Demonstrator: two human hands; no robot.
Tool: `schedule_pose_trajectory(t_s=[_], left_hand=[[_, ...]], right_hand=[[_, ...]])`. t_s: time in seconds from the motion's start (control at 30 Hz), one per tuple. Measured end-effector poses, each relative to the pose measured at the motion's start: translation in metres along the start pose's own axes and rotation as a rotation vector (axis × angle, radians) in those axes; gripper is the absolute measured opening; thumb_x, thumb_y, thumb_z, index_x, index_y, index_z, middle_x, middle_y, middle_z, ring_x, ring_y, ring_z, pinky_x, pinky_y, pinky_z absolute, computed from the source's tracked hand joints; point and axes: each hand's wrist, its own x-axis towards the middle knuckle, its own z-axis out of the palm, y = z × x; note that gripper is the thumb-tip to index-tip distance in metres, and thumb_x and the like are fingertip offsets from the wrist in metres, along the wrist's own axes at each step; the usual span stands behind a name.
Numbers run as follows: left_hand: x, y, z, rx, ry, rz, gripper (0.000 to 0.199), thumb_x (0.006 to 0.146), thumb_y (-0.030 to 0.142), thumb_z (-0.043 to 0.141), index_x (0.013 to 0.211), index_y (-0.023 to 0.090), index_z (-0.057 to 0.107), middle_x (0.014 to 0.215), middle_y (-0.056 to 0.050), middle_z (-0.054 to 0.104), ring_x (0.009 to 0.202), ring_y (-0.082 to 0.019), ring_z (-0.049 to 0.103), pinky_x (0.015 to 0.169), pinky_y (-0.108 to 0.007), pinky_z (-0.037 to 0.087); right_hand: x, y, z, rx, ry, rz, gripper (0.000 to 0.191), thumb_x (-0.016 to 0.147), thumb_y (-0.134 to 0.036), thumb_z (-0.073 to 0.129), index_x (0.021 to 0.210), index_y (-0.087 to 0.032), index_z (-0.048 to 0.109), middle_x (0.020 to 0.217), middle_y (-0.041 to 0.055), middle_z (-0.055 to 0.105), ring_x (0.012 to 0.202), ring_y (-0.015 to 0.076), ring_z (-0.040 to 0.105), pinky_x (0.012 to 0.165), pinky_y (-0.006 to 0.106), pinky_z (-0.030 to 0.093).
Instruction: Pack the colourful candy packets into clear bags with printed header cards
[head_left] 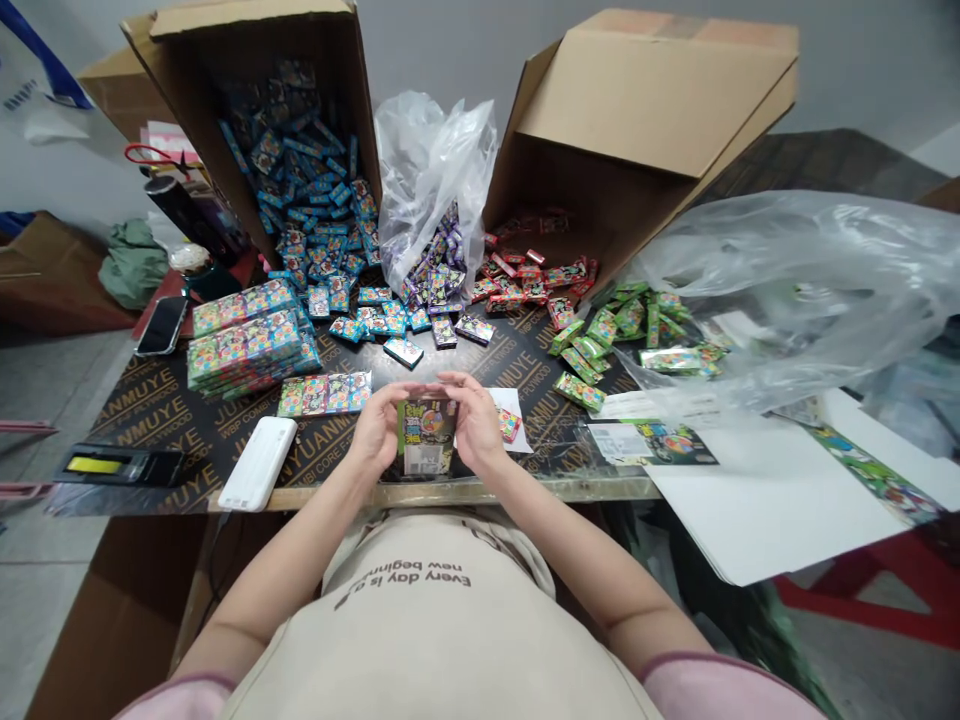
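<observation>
Between my two hands, near the table's front edge, is a dark printed packet (pixel 427 430) with green, blue and orange patterns and a pale label at its lower part. My left hand (pixel 379 428) grips its left side and my right hand (pixel 477 422) its right side, fingertips meeting near the top edge. A white paper with a small red box (pixel 510 424) lies just right of my right hand. Beyond my hands sit a blue box (pixel 403 351) and small purple boxes (pixel 444 332). Left of my left hand is a flat row of colourful boxes (pixel 325 393).
Open cartons (pixel 360 120) (pixel 660 100) and a plastic bag (pixel 435 170) stand at the back. Stacked packs (pixel 251 345), a white power bank (pixel 259 463) and a phone (pixel 162 326) lie left. Green packets (pixel 581 391), white sheets (pixel 780 490) and clear plastic (pixel 817 280) lie right.
</observation>
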Motion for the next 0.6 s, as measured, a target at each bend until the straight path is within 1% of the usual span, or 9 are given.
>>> schedule_pose_trajectory(t_s=[0.1, 0.17, 0.23, 0.27, 0.33, 0.4, 0.47, 0.53, 0.6], left_hand=[[-0.006, 0.015, -0.007, 0.245, -0.068, 0.193, 0.018, 0.060, 0.017, 0.065, 0.076, 0.018, 0.074, 0.082, -0.004, 0.075, 0.079, -0.021, 0.069, 0.084, -0.036, 0.050], [-0.013, 0.024, -0.010, 0.469, -0.123, 0.371, 0.012, 0.064, 0.017, 0.068, 0.073, 0.018, 0.076, 0.082, -0.006, 0.075, 0.081, -0.022, 0.069, 0.084, -0.036, 0.051], [-0.019, 0.031, -0.013, 0.652, -0.167, 0.501, 0.005, 0.066, 0.022, 0.073, 0.068, 0.019, 0.076, 0.083, -0.007, 0.076, 0.082, -0.023, 0.070, 0.084, -0.036, 0.051], [-0.021, 0.033, -0.014, 0.706, -0.173, 0.527, 0.005, 0.066, 0.024, 0.075, 0.067, 0.019, 0.076, 0.083, -0.007, 0.076, 0.081, -0.023, 0.070, 0.083, -0.035, 0.052], [-0.021, 0.038, -0.015, 0.742, -0.158, 0.499, 0.011, 0.064, 0.028, 0.079, 0.068, 0.018, 0.075, 0.079, -0.007, 0.076, 0.075, -0.022, 0.070, 0.077, -0.034, 0.054], [-0.018, 0.042, -0.015, 0.730, -0.159, 0.425, 0.018, 0.062, 0.030, 0.081, 0.072, 0.017, 0.075, 0.075, -0.006, 0.075, 0.070, -0.020, 0.069, 0.069, -0.032, 0.055], [-0.014, 0.046, -0.015, 0.744, -0.196, 0.396, 0.019, 0.062, 0.029, 0.081, 0.075, 0.016, 0.075, 0.072, -0.005, 0.074, 0.065, -0.018, 0.068, 0.064, -0.029, 0.054], [-0.013, 0.048, -0.014, 0.797, -0.252, 0.448, 0.013, 0.066, 0.026, 0.078, 0.072, 0.016, 0.075, 0.068, -0.005, 0.072, 0.063, -0.016, 0.066, 0.060, -0.026, 0.052], [-0.014, 0.048, -0.015, 0.869, -0.302, 0.559, 0.007, 0.071, 0.022, 0.073, 0.068, 0.016, 0.073, 0.067, -0.005, 0.071, 0.063, -0.015, 0.065, 0.060, -0.026, 0.051]], right_hand=[[0.002, -0.007, -0.010, -0.030, -0.061, -0.032, 0.015, 0.069, -0.030, 0.067, 0.079, -0.022, 0.062, 0.079, 0.0019, 0.073, 0.075, 0.0202, 0.069, 0.082, 0.038, 0.053], [0.001, -0.012, -0.017, -0.139, -0.082, -0.123, 0.011, 0.069, -0.030, 0.072, 0.076, -0.022, 0.068, 0.081, 0.0027, 0.074, 0.075, 0.0197, 0.069, 0.080, 0.037, 0.054], [-0.002, -0.016, -0.023, -0.256, -0.126, -0.218, 0.009, 0.069, -0.029, 0.075, 0.076, -0.023, 0.073, 0.085, 0.0037, 0.076, 0.081, 0.0211, 0.070, 0.082, 0.037, 0.054], [-0.004, -0.018, -0.025, -0.300, -0.155, -0.254, 0.009, 0.068, -0.028, 0.076, 0.076, -0.023, 0.075, 0.087, 0.0038, 0.076, 0.084, 0.0217, 0.070, 0.084, 0.037, 0.054], [-0.007, -0.022, -0.027, -0.356, -0.198, -0.277, 0.011, 0.069, -0.028, 0.076, 0.079, -0.023, 0.076, 0.088, 0.0035, 0.076, 0.085, 0.0215, 0.070, 0.084, 0.036, 0.054], [-0.009, -0.026, -0.026, -0.385, -0.206, -0.246, 0.014, 0.070, -0.031, 0.076, 0.081, -0.022, 0.077, 0.082, 0.0031, 0.076, 0.074, 0.0190, 0.070, 0.074, 0.033, 0.056], [-0.009, -0.029, -0.022, -0.385, -0.217, -0.195, 0.016, 0.071, -0.033, 0.076, 0.081, -0.020, 0.076, 0.072, 0.0019, 0.074, 0.061, 0.0155, 0.067, 0.063, 0.029, 0.055], [-0.008, -0.032, -0.019, -0.386, -0.245, -0.181, 0.017, 0.070, -0.034, 0.077, 0.077, -0.019, 0.074, 0.067, 0.0010, 0.072, 0.055, 0.0132, 0.064, 0.057, 0.026, 0.053], [-0.007, -0.033, -0.019, -0.424, -0.265, -0.210, 0.018, 0.071, -0.035, 0.076, 0.076, -0.018, 0.074, 0.066, 0.0015, 0.071, 0.054, 0.0131, 0.063, 0.056, 0.025, 0.052]])
